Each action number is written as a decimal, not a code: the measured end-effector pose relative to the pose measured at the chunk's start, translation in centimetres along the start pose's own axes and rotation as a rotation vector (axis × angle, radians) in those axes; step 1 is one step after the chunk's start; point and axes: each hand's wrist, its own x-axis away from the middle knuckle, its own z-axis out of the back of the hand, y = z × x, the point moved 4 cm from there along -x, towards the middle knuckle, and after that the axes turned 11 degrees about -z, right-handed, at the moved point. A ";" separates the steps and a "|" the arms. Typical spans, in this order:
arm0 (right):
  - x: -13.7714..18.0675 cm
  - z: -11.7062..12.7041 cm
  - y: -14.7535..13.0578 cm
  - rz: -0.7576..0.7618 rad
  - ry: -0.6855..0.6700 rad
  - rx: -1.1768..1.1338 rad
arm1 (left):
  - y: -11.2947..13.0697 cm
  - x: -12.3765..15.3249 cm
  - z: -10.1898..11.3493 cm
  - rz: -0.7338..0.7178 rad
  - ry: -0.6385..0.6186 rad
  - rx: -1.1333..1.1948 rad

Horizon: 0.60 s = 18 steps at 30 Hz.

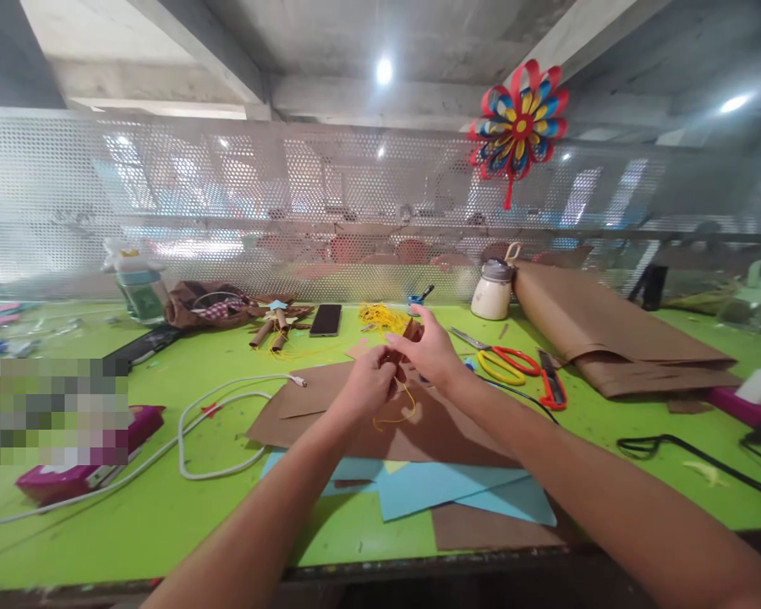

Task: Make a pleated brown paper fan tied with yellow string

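Note:
Both my hands meet above a sheet of brown paper [330, 414] on the green table [165, 507]. My left hand [369, 385] is closed in a pinch on a small rolled brown paper piece [401, 353]. My right hand [429, 351] grips the same piece from the far side, fingers curled. A thin yellow thread [401, 413] hangs from the piece in a loop below my hands. Light blue paper sheets [431, 489] lie under the brown sheet, toward me.
Yellow and red scissors [511, 364], a tangle of yellow thread [384, 317], a phone [325, 320], brown paper rolls [270, 328] and a white bottle [493, 292] lie beyond my hands. A white cable [209, 423] curves at left, folded brown paper [609, 338] at right. A paper flower [520, 123] hangs on the mesh wall.

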 end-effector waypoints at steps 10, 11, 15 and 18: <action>0.9 0.4 0.3 -0.082 -0.140 -0.238 | 0.5 0.4 0.1 0.022 0.047 -0.093; 0.9 0.4 0.3 -0.067 -0.144 -0.239 | 0.6 0.5 0.0 0.029 0.054 -0.100; 0.9 0.7 0.4 -0.025 -0.130 -0.213 | 1.0 0.7 -0.2 0.067 0.068 -0.089; 0.9 0.9 0.4 -0.003 -0.126 -0.206 | 1.0 0.8 -0.3 0.092 0.020 -0.034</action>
